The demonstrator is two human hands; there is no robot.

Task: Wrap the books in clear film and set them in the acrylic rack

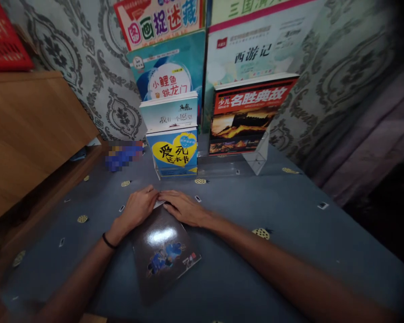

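A book with a glossy dark cover and a blue picture lies flat on the table in front of me. My left hand is at its far left corner, fingers closed and bent down over the edge. From the other side my right hand comes in, its fingers closed at the same far edge and almost touching the left fingertips. A small pale patch of the book shows between the hands. The fingertips partly hide that edge. A dark band circles my left wrist.
Behind the hands, a clear stand holds several upright books, among them a blue and yellow book and a red-topped book. A blurred blue item lies at the table's back left. Wooden furniture borders the left side.
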